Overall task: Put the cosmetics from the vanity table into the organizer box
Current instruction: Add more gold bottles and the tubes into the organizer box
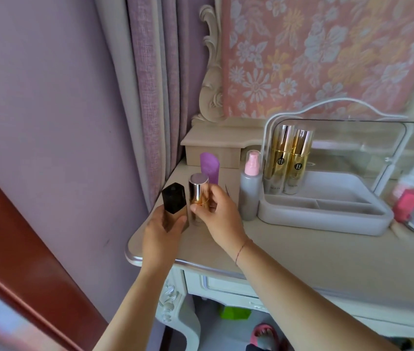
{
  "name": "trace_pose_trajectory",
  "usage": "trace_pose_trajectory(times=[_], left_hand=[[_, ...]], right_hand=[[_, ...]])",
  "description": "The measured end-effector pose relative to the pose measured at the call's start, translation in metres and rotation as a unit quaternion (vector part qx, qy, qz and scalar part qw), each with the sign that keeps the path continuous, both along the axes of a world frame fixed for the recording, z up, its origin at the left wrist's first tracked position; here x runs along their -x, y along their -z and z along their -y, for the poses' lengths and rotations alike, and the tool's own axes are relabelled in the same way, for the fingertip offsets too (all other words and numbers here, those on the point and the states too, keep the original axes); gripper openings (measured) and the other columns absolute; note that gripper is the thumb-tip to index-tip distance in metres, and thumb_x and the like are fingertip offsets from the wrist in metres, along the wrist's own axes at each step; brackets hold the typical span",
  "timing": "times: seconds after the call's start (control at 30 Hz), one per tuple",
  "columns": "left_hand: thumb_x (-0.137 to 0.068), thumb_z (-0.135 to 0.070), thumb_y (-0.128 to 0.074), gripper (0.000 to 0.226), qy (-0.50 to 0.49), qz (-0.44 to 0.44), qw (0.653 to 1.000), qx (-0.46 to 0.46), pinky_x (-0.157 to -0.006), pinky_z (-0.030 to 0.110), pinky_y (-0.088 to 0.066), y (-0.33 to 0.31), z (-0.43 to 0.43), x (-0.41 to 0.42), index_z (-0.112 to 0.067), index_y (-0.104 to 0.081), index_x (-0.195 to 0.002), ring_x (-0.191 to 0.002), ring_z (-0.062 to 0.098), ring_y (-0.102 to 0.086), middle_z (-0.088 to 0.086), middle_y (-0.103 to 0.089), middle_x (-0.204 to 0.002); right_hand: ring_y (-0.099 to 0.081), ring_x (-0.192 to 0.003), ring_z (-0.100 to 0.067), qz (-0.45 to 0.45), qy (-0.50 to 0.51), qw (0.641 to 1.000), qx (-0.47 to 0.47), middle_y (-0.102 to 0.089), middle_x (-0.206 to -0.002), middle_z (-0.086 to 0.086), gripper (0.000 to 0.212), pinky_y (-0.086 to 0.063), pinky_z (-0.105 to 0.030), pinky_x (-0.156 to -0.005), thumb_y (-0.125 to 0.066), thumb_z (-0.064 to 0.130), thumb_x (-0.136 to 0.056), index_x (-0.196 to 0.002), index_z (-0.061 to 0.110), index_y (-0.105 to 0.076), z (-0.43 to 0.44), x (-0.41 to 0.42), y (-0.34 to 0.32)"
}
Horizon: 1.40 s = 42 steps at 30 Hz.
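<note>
Left hand (163,233) grips black-capped bottle (173,198), body mostly hidden. Right hand (217,214) pinches gold bottle (198,190) near table (302,252) edge.

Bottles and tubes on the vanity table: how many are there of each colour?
Gold bottles: 3
Black-capped bottle: 1
Purple tube: 1
Grey spray bottle with a pink top: 1
Red bottle, blurred: 1
Total: 7

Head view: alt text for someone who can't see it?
At a vanity table, the left hand grips a black-capped bottle and the right hand a gold-capped bottle. Right of them, the organizer box holds two gold bottles.
</note>
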<state>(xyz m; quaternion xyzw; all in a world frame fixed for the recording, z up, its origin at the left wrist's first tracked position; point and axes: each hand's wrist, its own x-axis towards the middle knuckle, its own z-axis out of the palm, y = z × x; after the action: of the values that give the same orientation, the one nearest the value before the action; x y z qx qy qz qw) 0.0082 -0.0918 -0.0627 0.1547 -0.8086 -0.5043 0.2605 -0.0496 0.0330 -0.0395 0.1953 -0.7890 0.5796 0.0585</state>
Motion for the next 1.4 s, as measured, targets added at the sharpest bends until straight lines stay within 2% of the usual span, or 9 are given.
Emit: trace_pose_trajectory(times=[0.13, 0.37, 0.47, 0.53, 0.63, 0.87, 0.93, 1.2, 1.4], left_hand=[[-0.083, -0.028, -0.064, 0.012, 0.008, 0.0, 1.0, 0.003, -0.055, 0.024, -0.043, -0.001, -0.01, 0.0, -0.033, -0.053, -0.082, -0.068, 0.009, -0.061, -0.003, -0.065, -0.075], [-0.078, -0.027, -0.069, 0.016, 0.025, -0.006, 0.999, 0.029, -0.048, 0.013, -0.037, -0.002, -0.03, 0.007, -0.024, -0.053, -0.078, -0.06, 0.005, -0.055, -0.005, -0.059, -0.067], [-0.078, -0.028, -0.068, 0.029, -0.013, -0.006, 1.0, 0.016, -0.054, 0.016, -0.037, 0.0, -0.035, 0.008, -0.025, -0.055, -0.102, -0.068, -0.003, -0.055, -0.018, -0.058, -0.074], [-0.078, -0.03, -0.068, 0.044, -0.04, -0.02, 0.999, 0.008, -0.057, 0.013, -0.034, 0.001, -0.04, 0.006, -0.031, -0.051, -0.118, -0.069, -0.011, -0.051, -0.031, -0.051, -0.078], [-0.079, -0.031, -0.068, 0.048, -0.042, -0.026, 0.999, 0.016, -0.063, 0.023, -0.036, 0.002, -0.045, 0.005, -0.028, -0.05, -0.122, -0.075, 0.002, -0.051, -0.028, -0.052, -0.081], [-0.08, -0.028, -0.068, 0.036, -0.049, -0.036, 0.997, 0.054, -0.057, 0.015, -0.035, 0.005, -0.042, 0.007, -0.022, -0.055, -0.113, -0.066, -0.005, -0.051, -0.022, -0.055, -0.072], [-0.079, -0.026, -0.068, 0.035, -0.051, -0.036, 0.996, 0.061, -0.056, 0.011, -0.033, 0.005, -0.043, 0.008, -0.023, -0.055, -0.111, -0.065, -0.008, -0.051, -0.021, -0.056, -0.071], [-0.08, -0.025, -0.068, 0.029, -0.042, -0.047, 0.994, 0.09, -0.05, 0.009, -0.032, 0.006, -0.043, 0.009, -0.035, -0.046, -0.096, -0.07, -0.011, -0.052, -0.012, -0.055, -0.067], [-0.08, -0.025, -0.067, 0.028, -0.044, -0.049, 0.992, 0.112, -0.051, 0.01, -0.03, 0.009, -0.042, 0.01, -0.035, -0.044, -0.093, -0.063, -0.002, -0.053, -0.011, -0.055, -0.068]], right_hand=[[-0.066, -0.095, -0.016, -0.018, 0.003, 1.0, 0.017, -0.068, -0.102, -0.001, 0.031, -0.054, -0.038, -0.088, -0.074, 0.022, -0.078, -0.106, 0.02, -0.059, -0.02, -0.022, 0.002], [-0.069, -0.098, -0.007, -0.04, -0.025, 0.992, 0.117, -0.072, -0.104, 0.009, 0.037, -0.053, -0.019, -0.085, -0.072, 0.032, -0.076, -0.111, 0.029, -0.061, -0.088, -0.051, -0.014], [-0.069, -0.098, -0.009, -0.047, 0.009, 0.988, 0.146, -0.073, -0.106, 0.006, 0.037, -0.054, -0.019, -0.079, -0.072, 0.023, -0.079, -0.114, 0.021, -0.062, -0.133, -0.034, -0.035], [-0.068, -0.097, -0.011, -0.054, 0.05, 0.989, 0.129, -0.072, -0.105, 0.004, 0.033, -0.054, -0.021, -0.081, -0.072, 0.011, -0.081, -0.111, 0.021, -0.062, -0.156, -0.011, -0.044], [-0.066, -0.093, -0.004, -0.034, 0.106, 0.99, 0.081, -0.07, -0.1, 0.006, 0.033, -0.054, -0.025, -0.087, -0.071, 0.009, -0.081, -0.111, 0.021, -0.062, -0.176, 0.027, -0.046], [-0.06, -0.086, -0.004, -0.019, 0.17, 0.985, -0.023, -0.065, -0.099, 0.008, 0.035, -0.041, -0.01, -0.069, -0.07, 0.026, -0.083, -0.116, 0.023, -0.06, -0.181, 0.075, -0.031], [-0.058, -0.082, 0.0, -0.022, 0.179, 0.982, -0.047, -0.065, -0.097, 0.008, 0.032, -0.044, -0.012, -0.069, -0.072, 0.023, -0.081, -0.112, 0.021, -0.061, -0.179, 0.079, -0.026], [-0.064, -0.085, -0.017, 0.001, 0.202, 0.973, -0.111, -0.067, -0.093, 0.001, 0.033, -0.045, -0.019, -0.064, -0.076, 0.026, -0.077, -0.102, 0.013, -0.059, -0.178, 0.089, -0.02], [-0.06, -0.088, -0.02, -0.005, 0.225, 0.961, -0.163, -0.064, -0.1, -0.003, 0.034, -0.045, -0.027, -0.071, -0.072, 0.028, -0.081, -0.104, 0.009, -0.057, -0.173, 0.074, -0.021]])
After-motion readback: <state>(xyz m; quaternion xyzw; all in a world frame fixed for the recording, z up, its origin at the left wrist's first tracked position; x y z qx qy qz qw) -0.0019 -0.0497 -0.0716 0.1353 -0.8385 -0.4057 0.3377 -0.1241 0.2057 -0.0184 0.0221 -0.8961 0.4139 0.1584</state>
